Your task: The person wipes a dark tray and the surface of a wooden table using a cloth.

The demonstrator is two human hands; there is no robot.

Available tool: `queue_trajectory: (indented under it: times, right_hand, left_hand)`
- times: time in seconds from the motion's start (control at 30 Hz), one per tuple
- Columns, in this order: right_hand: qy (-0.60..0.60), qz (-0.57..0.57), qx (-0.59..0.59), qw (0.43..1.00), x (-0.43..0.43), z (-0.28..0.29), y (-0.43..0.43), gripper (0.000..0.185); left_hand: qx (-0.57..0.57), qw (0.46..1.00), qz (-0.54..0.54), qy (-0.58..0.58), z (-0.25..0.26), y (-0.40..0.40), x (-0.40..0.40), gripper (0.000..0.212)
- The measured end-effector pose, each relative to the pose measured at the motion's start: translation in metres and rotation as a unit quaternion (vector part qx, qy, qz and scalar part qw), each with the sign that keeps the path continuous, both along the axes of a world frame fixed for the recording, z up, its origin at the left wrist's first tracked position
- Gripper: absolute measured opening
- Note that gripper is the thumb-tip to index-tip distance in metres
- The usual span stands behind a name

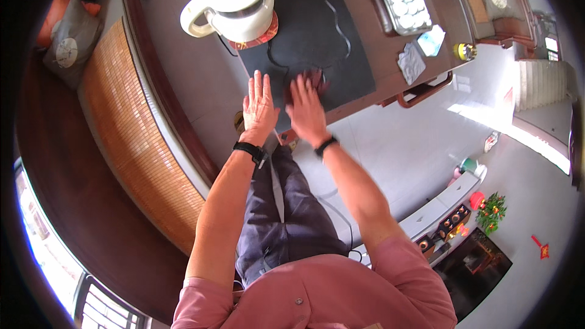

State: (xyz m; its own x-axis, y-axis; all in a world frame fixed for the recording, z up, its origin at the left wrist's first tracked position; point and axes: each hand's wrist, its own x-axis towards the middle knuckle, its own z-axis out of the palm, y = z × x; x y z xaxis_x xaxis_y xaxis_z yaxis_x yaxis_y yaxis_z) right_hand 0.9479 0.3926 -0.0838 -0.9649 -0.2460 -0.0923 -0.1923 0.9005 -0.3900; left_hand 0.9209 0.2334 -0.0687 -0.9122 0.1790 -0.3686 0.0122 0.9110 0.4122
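Observation:
My left hand (260,107) is stretched out palm down at the left edge of a black mat (347,71) on a wooden table, fingers straight and holding nothing. Just to its right, my right hand (306,107), slightly blurred, has its fingers extended over a dark reddish object (321,81) on the mat; the fingers partly hide it, and its kind is unclear. Beyond my hands a white lidded pitcher (247,18) rests on a red patterned pad (269,35). A thin cord (336,13) winds across the mat. Both wrists wear black bands.
A tray (388,7) of white cups, a grey cloth (411,64), a tissue pack (431,40) and a yellow round item (465,51) lie on the table's right part. A wooden bench with a woven mat (128,100) runs along the left. An open drawer or handle (425,93) juts from the table.

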Motion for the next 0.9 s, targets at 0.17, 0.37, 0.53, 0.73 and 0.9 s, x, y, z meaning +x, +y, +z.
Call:
queue_trajectory:
  times: [0.17, 0.37, 0.53, 0.73, 0.9]
  right_hand:
    - [-0.040, 0.033, 0.006, 0.999, 0.023, -0.004, 0.000, 0.072]
    - [-0.027, -0.009, -0.035, 0.999, -0.018, -0.002, -0.004, 0.071]
    - [-0.063, -0.024, 0.039, 0.997, 0.046, -0.001, 0.013, 0.076]
    - [0.010, -0.129, 0.040, 0.991, -0.035, -0.006, 0.033, 0.068]
    - [-0.047, 0.045, -0.027, 0.997, 0.005, -0.003, 0.039, 0.062]
  left_hand:
    - [-0.095, 0.994, -0.058, -0.021, -0.017, -0.002, -0.012, 0.113]
    - [-0.120, 0.989, -0.087, -0.010, -0.019, 0.012, -0.011, 0.115]
    - [-0.141, 0.985, -0.093, -0.018, -0.013, 0.006, -0.014, 0.117]
    - [-0.147, 0.984, -0.090, -0.046, -0.002, 0.013, -0.023, 0.123]
    - [-0.131, 0.986, -0.080, -0.060, -0.004, 0.010, -0.017, 0.111]
